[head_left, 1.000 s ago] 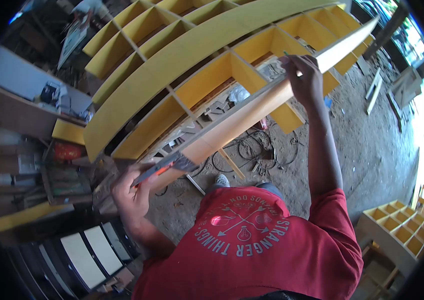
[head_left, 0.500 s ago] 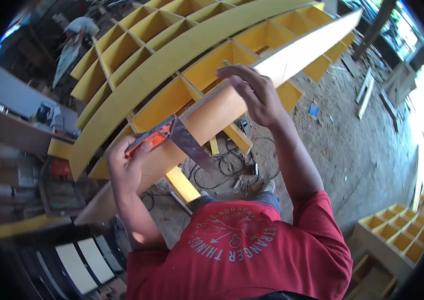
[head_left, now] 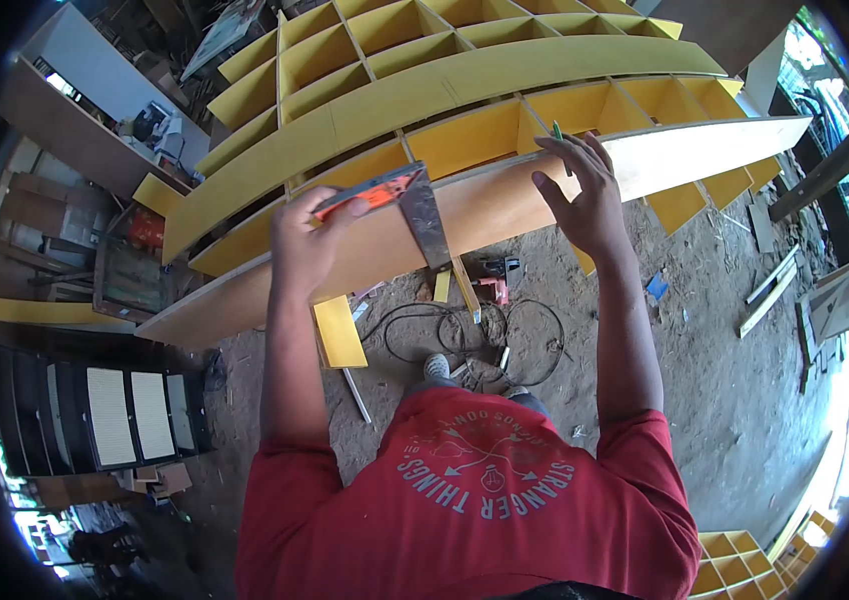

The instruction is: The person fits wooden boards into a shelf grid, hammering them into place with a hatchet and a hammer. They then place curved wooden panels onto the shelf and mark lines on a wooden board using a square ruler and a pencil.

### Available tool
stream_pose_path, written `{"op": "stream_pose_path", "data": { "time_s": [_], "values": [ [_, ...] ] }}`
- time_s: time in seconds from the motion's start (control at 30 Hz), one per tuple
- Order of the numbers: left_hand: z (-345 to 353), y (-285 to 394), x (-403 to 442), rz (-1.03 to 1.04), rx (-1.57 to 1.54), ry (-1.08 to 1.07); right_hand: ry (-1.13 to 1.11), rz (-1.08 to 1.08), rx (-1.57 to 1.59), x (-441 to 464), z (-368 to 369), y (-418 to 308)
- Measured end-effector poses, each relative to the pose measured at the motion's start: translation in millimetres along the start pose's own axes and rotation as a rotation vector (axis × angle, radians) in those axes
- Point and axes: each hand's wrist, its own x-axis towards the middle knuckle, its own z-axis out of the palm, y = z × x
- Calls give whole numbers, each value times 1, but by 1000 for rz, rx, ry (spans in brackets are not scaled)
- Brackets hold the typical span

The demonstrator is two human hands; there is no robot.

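Note:
My left hand (head_left: 310,235) is closed around the orange handle of a try square (head_left: 427,220). The handle lies along the upper edge of a long light-brown board (head_left: 490,205), and its wide metal blade hangs down across the board's face. To the right, my right hand (head_left: 585,195) is raised near the same board, thumb apart from the fingers, with a thin green pencil (head_left: 559,132) between the fingers. Behind the board stands a large curved yellow wooden frame (head_left: 375,120) divided into compartments.
Black cable (head_left: 535,375) loops over the dusty floor by my feet, near a red tool (head_left: 494,288). A dark cabinet (head_left: 110,420) stands at left. Wood offcuts (head_left: 770,290) lie on the right, and another yellow grid (head_left: 735,565) sits at bottom right.
The view has turned. The try square has gone from tilted to lying along the board's edge, its blade across the face. My right hand has tipped upright, showing more of the pencil.

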Motion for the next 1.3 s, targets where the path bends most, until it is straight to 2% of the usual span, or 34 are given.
{"op": "stream_pose_path", "data": {
  "time_s": [0.17, 0.6, 0.83, 0.87, 0.97, 1.07, 1.17, 1.23, 1.27, 1.3],
  "values": [
    [-9, -5, 3, 19, 182, -88, 13, 41, 13, 2, 1, -5],
    [-18, -4, 10, -30, 111, -159, 37, 103, 16, 7, 8, -6],
    [-14, -9, 8, 30, 102, -117, 97, 222, 145, 9, 12, -14],
    [-14, -9, 8, 39, 104, -116, 100, 171, 99, 7, 13, -13],
    [-13, -6, 8, 39, 90, -119, 202, 251, 249, -4, 13, -40],
    [-14, -8, 5, 61, 109, -121, 216, 462, 561, -36, 25, -74],
    [-14, -9, 5, 71, 141, -125, -73, 485, 401, -68, 42, -93],
    [-12, -10, 5, 71, 143, -123, -210, 630, 305, -90, 61, -98],
    [-12, -10, 4, 71, 136, -119, -77, 505, 230, -101, 77, -96],
    [-12, -10, 4, 71, 130, -115, -75, 488, 193, -109, 89, -94]
  ]
}}
